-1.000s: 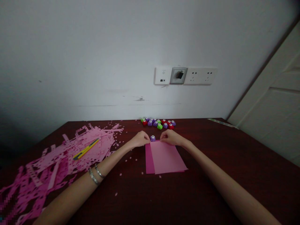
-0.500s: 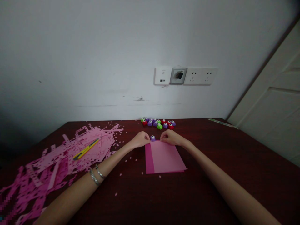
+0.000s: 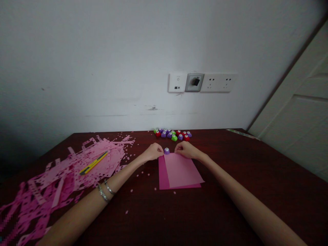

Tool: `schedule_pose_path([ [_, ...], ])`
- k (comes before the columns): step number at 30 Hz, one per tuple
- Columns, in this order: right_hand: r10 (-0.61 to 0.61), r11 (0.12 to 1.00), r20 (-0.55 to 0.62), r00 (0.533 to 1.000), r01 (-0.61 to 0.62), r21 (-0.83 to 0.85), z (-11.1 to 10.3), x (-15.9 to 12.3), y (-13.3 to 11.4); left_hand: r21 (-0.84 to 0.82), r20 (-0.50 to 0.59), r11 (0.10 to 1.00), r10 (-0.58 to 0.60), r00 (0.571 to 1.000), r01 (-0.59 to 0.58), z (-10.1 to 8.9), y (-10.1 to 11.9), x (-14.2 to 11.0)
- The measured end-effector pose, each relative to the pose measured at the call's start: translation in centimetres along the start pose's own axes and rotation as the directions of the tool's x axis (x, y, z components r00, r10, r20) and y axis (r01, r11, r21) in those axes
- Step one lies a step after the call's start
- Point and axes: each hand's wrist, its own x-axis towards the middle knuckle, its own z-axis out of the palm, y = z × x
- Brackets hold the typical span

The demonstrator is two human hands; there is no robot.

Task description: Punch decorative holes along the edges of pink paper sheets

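Two stacked pink paper sheets (image 3: 180,172) lie on the dark wooden table (image 3: 230,191) in front of me. A small purple paper punch (image 3: 166,150) sits on the sheets' far edge. My left hand (image 3: 153,151) is curled, its fingertips pinching the far left corner of the paper just left of the punch. My right hand (image 3: 186,150) is also curled, its fingers pinching the far edge of the paper just right of the punch. Both wrists rest low over the table.
Several small punches in purple, red and green (image 3: 173,134) cluster by the wall. A heap of cut pink paper scraps (image 3: 64,174) with a yellow utility knife (image 3: 93,163) on it covers the left side. Wall sockets (image 3: 202,83) are above; a door (image 3: 299,126) stands right.
Almost nothing differs. The hands stay pinched at the paper's far edge beside the purple punch; the view has shifted very slightly.
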Motion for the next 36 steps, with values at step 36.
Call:
schedule_pose_path([
  [36, 0.015, 0.999, -0.047, 0.999, -0.014, 0.029, 0.04, 0.05, -0.26, 0.021, -0.032, 1.000, -0.002, 0.999, 0.003, -0.27, -0.02, 0.67],
])
